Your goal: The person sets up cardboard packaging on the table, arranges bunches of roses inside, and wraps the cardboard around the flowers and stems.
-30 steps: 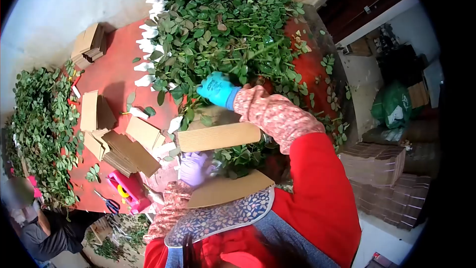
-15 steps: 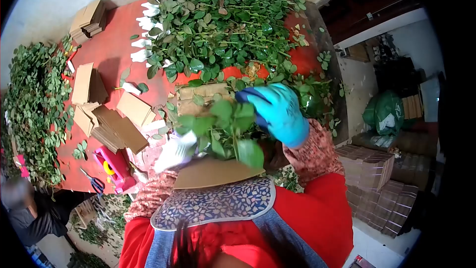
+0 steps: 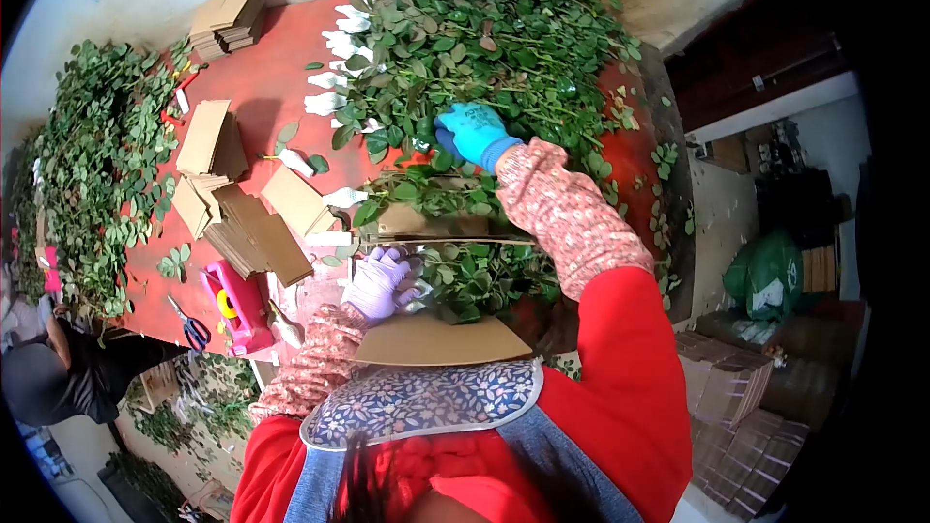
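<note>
My left hand (image 3: 378, 283), in a lavender glove, lies low over the near bundle's whitish end, its fingers stretched out. Beside it are the green leaves of the near rose stems (image 3: 475, 276), in front of a cardboard strip. My right hand (image 3: 475, 133), in a blue glove, is at the front edge of the big pile of leafy rose stems (image 3: 494, 48). Its fingers are curled among the leaves, seemingly round a stem; the grip is partly hidden. Between my hands, a stem with a white-wrapped bud (image 3: 345, 198) lies across the cardboard (image 3: 426, 221).
Folded cardboard pieces (image 3: 247, 232) lie left on the red table (image 3: 145, 276), near a pink tape dispenser (image 3: 235, 305) and scissors (image 3: 191, 324). Another leafy pile (image 3: 97, 155) fills the far left. A person in dark clothes (image 3: 68, 373) is at lower left. Stacked cardboard (image 3: 727, 407) stands right.
My right hand has moved up and away to the big pile. The leafy stem held before me now lies on the cardboard. My left hand has released the white-wrapped bud and lowered slightly rightward.
</note>
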`<state>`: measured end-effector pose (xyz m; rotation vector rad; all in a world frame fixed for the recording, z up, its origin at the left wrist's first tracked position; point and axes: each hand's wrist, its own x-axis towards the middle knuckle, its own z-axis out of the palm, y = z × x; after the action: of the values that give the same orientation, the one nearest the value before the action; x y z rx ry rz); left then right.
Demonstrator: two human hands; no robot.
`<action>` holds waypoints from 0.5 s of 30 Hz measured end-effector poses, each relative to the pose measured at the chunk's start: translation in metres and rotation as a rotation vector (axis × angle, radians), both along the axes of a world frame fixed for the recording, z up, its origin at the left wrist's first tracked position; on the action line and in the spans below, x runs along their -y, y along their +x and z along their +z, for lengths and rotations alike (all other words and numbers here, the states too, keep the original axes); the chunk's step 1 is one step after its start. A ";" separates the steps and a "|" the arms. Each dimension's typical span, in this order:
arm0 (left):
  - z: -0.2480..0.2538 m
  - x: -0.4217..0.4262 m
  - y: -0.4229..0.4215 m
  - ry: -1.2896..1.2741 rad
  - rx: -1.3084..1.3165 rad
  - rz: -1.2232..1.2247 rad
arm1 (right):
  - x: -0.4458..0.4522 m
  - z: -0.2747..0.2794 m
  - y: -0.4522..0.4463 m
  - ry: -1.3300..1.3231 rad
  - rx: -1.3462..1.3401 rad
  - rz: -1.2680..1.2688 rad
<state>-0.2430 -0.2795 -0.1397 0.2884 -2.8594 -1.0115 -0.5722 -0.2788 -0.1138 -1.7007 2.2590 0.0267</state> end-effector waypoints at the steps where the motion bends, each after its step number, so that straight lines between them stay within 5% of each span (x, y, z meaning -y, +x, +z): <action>1: -0.002 0.000 0.000 0.040 0.002 0.000 | 0.016 -0.015 -0.001 0.031 -0.188 -0.018; 6: -0.007 0.002 0.003 -0.063 0.063 -0.026 | 0.053 -0.065 0.000 0.294 -0.335 -0.178; 9: -0.015 0.002 0.005 -0.022 0.090 -0.011 | 0.047 -0.066 -0.002 0.227 -0.254 -0.197; 13: -0.013 0.005 0.002 0.094 0.061 -0.021 | 0.007 -0.018 0.009 0.138 -0.164 -0.048; 15: -0.007 0.003 0.003 0.003 0.047 -0.017 | -0.013 0.012 0.014 0.099 0.105 -0.109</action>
<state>-0.2404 -0.2825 -0.1468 0.2921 -2.9072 -1.0258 -0.5583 -0.2660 -0.1020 -1.4920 2.2301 0.0240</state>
